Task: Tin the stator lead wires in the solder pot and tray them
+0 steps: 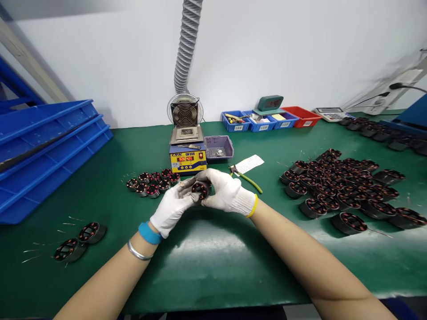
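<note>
Between my two gloved hands is a dark ring-shaped coil [201,190] with copper windings, its open face turned toward me. My left hand [176,202] grips it from the left, with its fingers closed round that side. My right hand [225,191] holds the other side, fingers curled over the top and thumb below. Just behind the hands stands a blue and yellow soldering pot unit [188,160] with a lit red display. Green-handled cutters [248,180] lie to the right, partly on a white paper slip [251,163].
Small coils [152,191] cluster left of the unit, and two larger coils [70,250] lie front left with wires sticking out. Many coils [336,184] cover the right side. A purple tray [230,149], blue bins [237,124], a red bin [302,116] and stacked blue crates [50,146] stand farther back.
</note>
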A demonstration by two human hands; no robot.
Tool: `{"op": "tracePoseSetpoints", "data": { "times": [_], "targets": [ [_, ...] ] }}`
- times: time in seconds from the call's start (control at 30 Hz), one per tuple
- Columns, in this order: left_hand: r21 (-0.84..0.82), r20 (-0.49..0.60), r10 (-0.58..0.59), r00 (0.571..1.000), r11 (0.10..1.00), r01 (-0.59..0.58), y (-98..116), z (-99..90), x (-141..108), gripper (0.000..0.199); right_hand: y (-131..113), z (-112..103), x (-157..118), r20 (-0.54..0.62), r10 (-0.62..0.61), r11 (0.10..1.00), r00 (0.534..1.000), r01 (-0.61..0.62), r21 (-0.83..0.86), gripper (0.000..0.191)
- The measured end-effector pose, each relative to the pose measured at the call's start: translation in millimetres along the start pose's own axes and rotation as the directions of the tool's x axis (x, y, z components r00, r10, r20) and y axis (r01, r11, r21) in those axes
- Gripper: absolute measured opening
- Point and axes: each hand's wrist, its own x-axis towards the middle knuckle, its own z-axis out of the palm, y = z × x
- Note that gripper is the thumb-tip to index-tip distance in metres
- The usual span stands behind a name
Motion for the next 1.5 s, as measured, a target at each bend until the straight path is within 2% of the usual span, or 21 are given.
{"op": "tracePoseSetpoints", "data": {
  "times": [0.07,0.13,0.23,0.3,0.33,0.4,0.47,0.57,0.67,0.73,0.8,0.87,0.9,0.93,1.0,1.07,1.17,1.3,1.37,1.4,1.5],
  "targets": [
    [0.15,-0.085,-0.013,0.996,0.988,0.026,4.3,-1.9,-0.1,0.036,0.8,-1.9,0.0,-0.003,0.025,0.998,1.0,-0.025,-0.064,0.047],
    [0.255,-0.101,-0.029,0.994,0.966,0.054,11.0,-6.5,-2.3,0.029,3.3,-3.9,0.1,-0.012,0.012,0.991,1.0,-0.014,-0.131,0.044],
    [0.259,0.108,-0.084,0.991,0.964,0.054,23.2,-19.0,-7.2,0.033,8.3,-5.8,0.4,-0.087,-0.019,0.975,0.996,-0.001,-0.221,0.04],
    [0.173,0.209,-0.029,0.977,0.985,-0.008,28.3,-28.2,-8.4,0.038,11.1,-5.7,0.6,-0.155,-0.057,0.969,0.986,0.017,-0.248,0.039],
    [0.123,0.177,0.046,0.983,0.99,-0.068,28.9,-31.6,-7.6,0.041,12.0,-5.0,0.6,-0.179,-0.075,0.968,0.981,0.028,-0.251,0.038],
    [0.088,-0.012,0.198,0.98,0.977,-0.196,25.7,-34.2,-3.5,0.044,12.4,-2.0,0.6,-0.196,-0.105,0.968,0.975,0.055,-0.246,0.038],
    [0.148,-0.144,0.219,0.965,0.969,-0.197,18.8,-30.2,1.6,0.053,10.8,2.9,0.3,-0.162,-0.122,0.963,0.979,0.078,-0.256,0.04],
    [0.268,-0.167,0.152,0.974,0.958,-0.103,10.1,-16.3,5.4,0.05,6.5,10.5,-0.8,-0.087,-0.118,0.953,0.989,0.088,-0.29,0.041],
    [0.337,-0.156,0.192,0.969,0.932,-0.131,11.2,-6.2,1.3,0.031,3.8,13.3,-1.5,-0.073,-0.088,0.954,0.993,0.063,-0.295,0.039],
    [0.361,-0.075,0.182,0.98,0.921,-0.144,17.7,-7.7,-4.1,0.022,3.8,12.0,-1.2,-0.103,-0.061,0.959,0.993,0.03,-0.283,0.038],
    [0.401,0.153,0.072,0.986,0.907,-0.128,26.1,-15.9,-8.9,0.016,4.7,9.4,-0.2,-0.153,-0.039,0.965,0.987,-0.002,-0.261,0.035],
    [0.393,0.371,-0.027,0.928,0.91,-0.131,32.5,-27.1,-10.5,0.02,5.4,6.9,0.9,-0.209,-0.035,0.972,0.977,-0.016,-0.236,0.034],
    [0.356,0.395,-0.016,0.919,0.924,-0.137,33.8,-32.0,-9.8,0.026,5.4,6.2,1.3,-0.236,-0.035,0.973,0.971,-0.02,-0.229,0.035],
    [0.31,0.339,0.037,0.94,0.939,-0.149,33.6,-35.7,-8.2,0.032,5.0,5.9,1.5,-0.255,-0.035,0.974,0.966,-0.024,-0.225,0.035],
    [0.241,0.069,0.164,0.984,0.955,-0.176,29.0,-37.4,-3.3,0.039,2.8,6.5,1.0,-0.257,-0.043,0.971,0.966,-0.02,-0.239,0.035],
    [0.249,-0.099,0.143,0.985,0.962,-0.115,20.8,-31.0,1.2,0.043,-0.8,8.2,-0.7,-0.207,-0.056,0.959,0.977,-0.005,-0.283,0.036],
    [0.303,-0.088,0.022,0.996,0.953,0.006,10.8,-13.4,1.9,0.044,-6.1,10.7,-3.3,-0.138,-0.055,0.925,0.989,-0.001,-0.38,0.037],
    [0.315,-0.155,0.127,0.98,0.946,-0.072,16.9,-4.4,-9.9,0.029,-6.6,10.8,-1.9,-0.154,-0.017,0.92,0.988,-0.045,-0.39,0.034],
    [0.242,-0.199,0.243,0.949,0.951,-0.193,24.7,-11.3,-16.0,0.025,-5.1,10.4,0.3,-0.2,0.021,0.933,0.98,-0.091,-0.348,0.034],
    [0.199,-0.241,0.318,0.917,0.941,-0.274,27.8,-16.0,-17.7,0.024,-4.7,10.5,1.2,-0.223,0.044,0.937,0.974,-0.117,-0.328,0.033],
    [0.201,-0.413,0.491,0.767,0.871,-0.449,29.2,-26.6,-14.8,0.027,-6.5,11.9,1.0,-0.247,0.084,0.939,0.965,-0.16,-0.304,0.032]
  ]
}}
